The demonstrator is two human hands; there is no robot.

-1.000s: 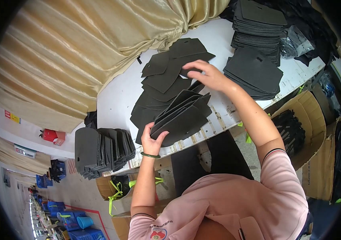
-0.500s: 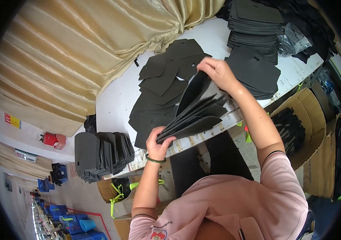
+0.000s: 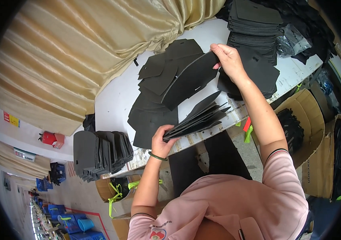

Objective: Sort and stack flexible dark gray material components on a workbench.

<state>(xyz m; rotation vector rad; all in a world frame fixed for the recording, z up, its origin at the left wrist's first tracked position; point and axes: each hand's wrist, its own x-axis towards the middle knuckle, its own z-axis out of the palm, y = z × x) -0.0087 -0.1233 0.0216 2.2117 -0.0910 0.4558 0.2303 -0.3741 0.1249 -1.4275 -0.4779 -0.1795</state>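
My left hand (image 3: 162, 141) is closed round the near-left end of a bundle of thin black panels (image 3: 202, 117), whose free ends fan out to the right over the table's front edge. Higher up, my right hand (image 3: 228, 60) pinches one single black panel (image 3: 190, 78) by its upper right corner. That panel hangs tilted and slightly bowed, apart from the bundle, with a small slot near its lower edge. Beneath and beyond it, loose black panels (image 3: 154, 118) lie overlapping on the white table (image 3: 114, 94).
Stacks of black panels stand at the back right (image 3: 254, 24), the right (image 3: 254, 72) and the left end (image 3: 98, 154). A clear plastic bag (image 3: 292, 42) sits behind. Gold curtain (image 3: 78, 52) borders the table's far side. An open cardboard box (image 3: 302, 116) holds black pieces at right.
My right hand has drawn one panel up and away from the bundle, rising slightly to the right. My left hand keeps its hold and has shifted slightly right.
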